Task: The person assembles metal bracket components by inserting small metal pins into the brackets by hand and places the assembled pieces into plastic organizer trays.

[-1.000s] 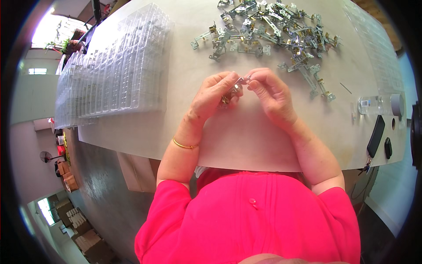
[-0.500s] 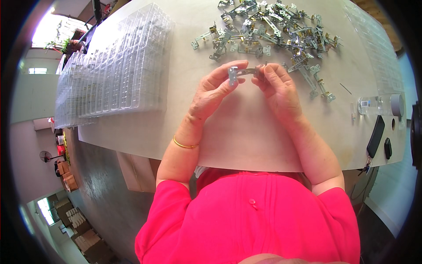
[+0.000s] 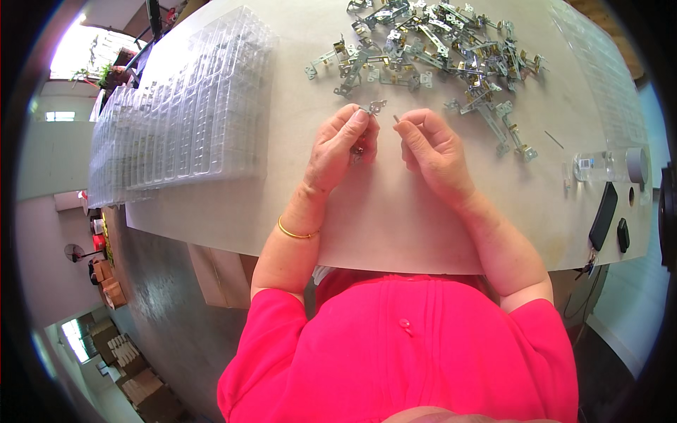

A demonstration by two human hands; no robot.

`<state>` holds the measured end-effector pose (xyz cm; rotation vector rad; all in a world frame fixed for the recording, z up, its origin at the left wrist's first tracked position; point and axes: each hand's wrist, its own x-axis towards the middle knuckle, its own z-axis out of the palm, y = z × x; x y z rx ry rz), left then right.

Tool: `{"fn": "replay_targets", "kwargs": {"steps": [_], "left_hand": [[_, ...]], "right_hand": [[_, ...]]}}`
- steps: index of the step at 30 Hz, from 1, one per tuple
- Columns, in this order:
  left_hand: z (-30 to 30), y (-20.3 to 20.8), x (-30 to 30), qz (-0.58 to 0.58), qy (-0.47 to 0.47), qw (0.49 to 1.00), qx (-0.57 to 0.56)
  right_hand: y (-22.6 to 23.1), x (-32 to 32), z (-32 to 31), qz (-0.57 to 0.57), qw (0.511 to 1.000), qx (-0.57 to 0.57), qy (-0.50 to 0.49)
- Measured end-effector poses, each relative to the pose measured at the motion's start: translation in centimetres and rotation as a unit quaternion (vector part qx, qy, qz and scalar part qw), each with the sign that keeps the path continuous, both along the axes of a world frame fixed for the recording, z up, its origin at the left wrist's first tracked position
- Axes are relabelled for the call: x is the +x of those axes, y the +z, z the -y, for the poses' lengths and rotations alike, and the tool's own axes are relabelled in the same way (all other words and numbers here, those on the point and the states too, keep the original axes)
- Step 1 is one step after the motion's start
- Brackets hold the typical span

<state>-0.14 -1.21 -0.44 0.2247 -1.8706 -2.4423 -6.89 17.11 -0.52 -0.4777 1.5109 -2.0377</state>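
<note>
Over the table (image 3: 395, 218), my left hand (image 3: 337, 144) is closed round a metal bracket (image 3: 376, 107). One silvery end of the bracket sticks out above the thumb, and another bit shows below the fingers; the rest is hidden in the palm. A small gap to the right, my right hand (image 3: 435, 148) pinches a thin, short metal pin (image 3: 396, 119) between thumb and forefinger. Beyond both hands lies a heap of similar metal brackets (image 3: 430, 49) with brass-coloured parts, some of them scattered loose at its near edge.
Stacked clear plastic trays (image 3: 204, 106) stand at the left, with more clear trays (image 3: 599, 77) at the far right. Along the right side are a thin metal rod (image 3: 554, 139), a clear bottle (image 3: 599, 168), a black phone (image 3: 603, 217) and a small black object (image 3: 623, 236).
Both hands held the bracket between them before. Now they are apart: the bracket has turned upright in my left hand, and my right hand has come away holding the thin pin.
</note>
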Motion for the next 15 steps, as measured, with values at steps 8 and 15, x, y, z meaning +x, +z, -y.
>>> {"fn": "replay_targets", "kwargs": {"steps": [8, 15], "left_hand": [[-0.32, 0.43, 0.03, 0.04, -0.008, 0.998, -0.052], [-0.58, 0.53, -0.04, 0.045, -0.002, 0.996, -0.078]], "right_hand": [[0.34, 0.3, -0.13, -0.023, 1.0, 0.012, -0.004], [0.0, 0.21, 0.14, -0.046, 0.999, 0.017, -0.019]]}}
